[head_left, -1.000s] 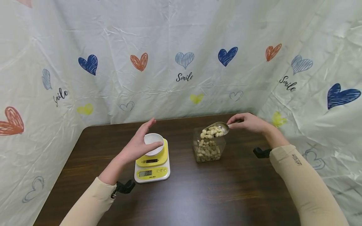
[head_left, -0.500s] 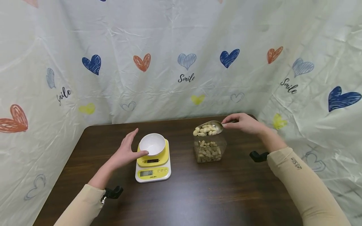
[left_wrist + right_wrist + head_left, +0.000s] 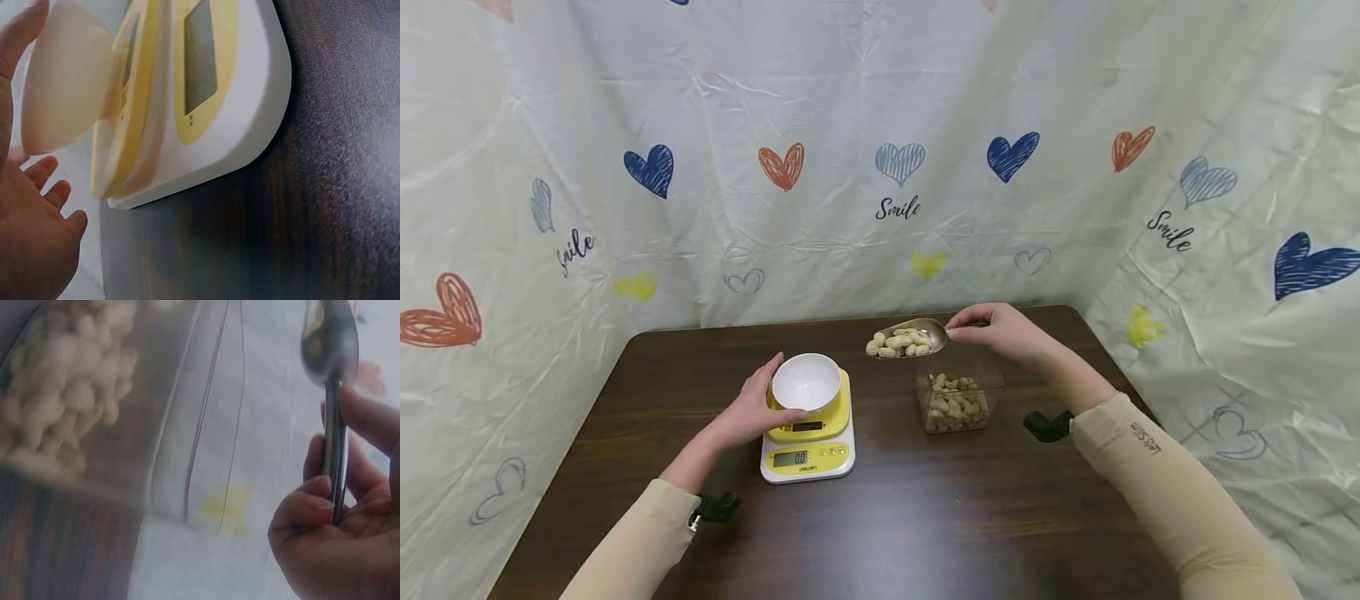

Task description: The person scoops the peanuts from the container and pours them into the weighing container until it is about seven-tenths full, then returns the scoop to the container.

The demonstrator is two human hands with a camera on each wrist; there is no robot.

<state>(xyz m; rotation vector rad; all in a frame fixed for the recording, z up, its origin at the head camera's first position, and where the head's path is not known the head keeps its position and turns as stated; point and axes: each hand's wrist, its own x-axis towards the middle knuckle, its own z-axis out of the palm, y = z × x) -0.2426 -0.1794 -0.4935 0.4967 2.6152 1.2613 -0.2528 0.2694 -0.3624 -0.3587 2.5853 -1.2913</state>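
A white bowl (image 3: 806, 383) sits on the yellow platform of a kitchen scale (image 3: 824, 467), whose display reads 0.0. My left hand (image 3: 758, 406) holds the bowl's left side, thumb along the front and fingers toward the back. In the left wrist view, the thumb overlaps the bowl's rim while several fingers lie loosely spread beneath it. My right hand (image 3: 1000, 332) grips the thin handle of a metal scoop (image 3: 936, 332) loaded with unshelled peanuts (image 3: 901, 342). The scoop is raised level, between the bowl and a clear plastic container (image 3: 992, 392), which holds more peanuts (image 3: 69, 381).
The scale and the container stand apart on a dark wooden table (image 3: 910, 517), with bare tabletop between them. Behind and beside the table hangs a white curtain (image 3: 820, 275) printed with hearts.
My right hand has carried the loaded scoop left, from over the container toward the bowl. My left hand drew back left from the bowl, then closed in around its side.
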